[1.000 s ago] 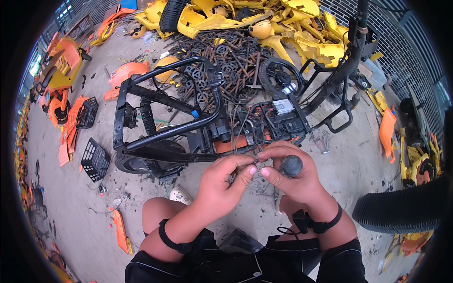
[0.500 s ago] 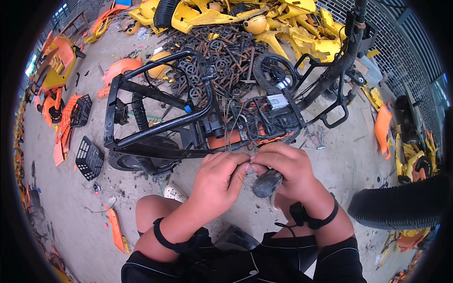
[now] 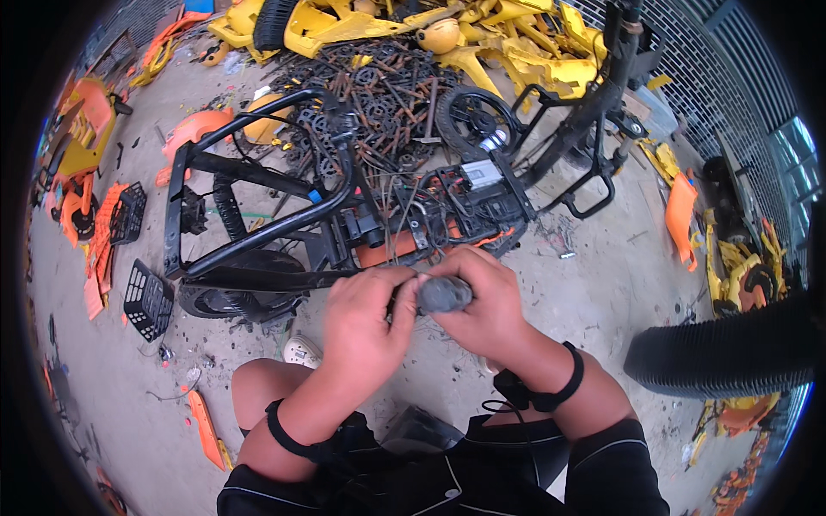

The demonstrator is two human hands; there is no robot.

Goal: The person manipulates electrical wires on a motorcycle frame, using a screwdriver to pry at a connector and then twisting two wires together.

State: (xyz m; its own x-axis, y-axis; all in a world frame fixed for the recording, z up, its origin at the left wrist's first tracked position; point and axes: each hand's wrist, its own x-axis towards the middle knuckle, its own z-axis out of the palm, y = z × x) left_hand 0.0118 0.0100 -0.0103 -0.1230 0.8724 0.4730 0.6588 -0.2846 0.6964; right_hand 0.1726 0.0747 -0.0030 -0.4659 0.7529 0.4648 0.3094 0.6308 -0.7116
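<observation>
In front of a black scooter frame (image 3: 258,249), my right hand (image 3: 477,305) is closed on a tool with a thick dark grey handle (image 3: 445,294), whose end points up toward the camera. My left hand (image 3: 370,318) is pinched right beside it, fingertips at thin wires (image 3: 391,249) hanging from the frame's open middle; exactly what it grips is hidden. The frame's middle holds tangled cables, a silver box (image 3: 482,175) and an orange panel (image 3: 380,252). A rear wheel (image 3: 206,301) shows below the frame, a front wheel (image 3: 456,120) beyond it.
Rusty metal parts (image 3: 361,95) and yellow plastic body panels (image 3: 542,60) are heaped behind the frame. Black crates (image 3: 146,301), orange panels (image 3: 202,426) and scooter parts lie at the left. A ribbed black object (image 3: 714,353) stands at the right, near more panels (image 3: 680,224).
My hands have shifted left and slightly up in view, closer together, and the dark handle has turned and moved left. The whole scene has also shifted left and up.
</observation>
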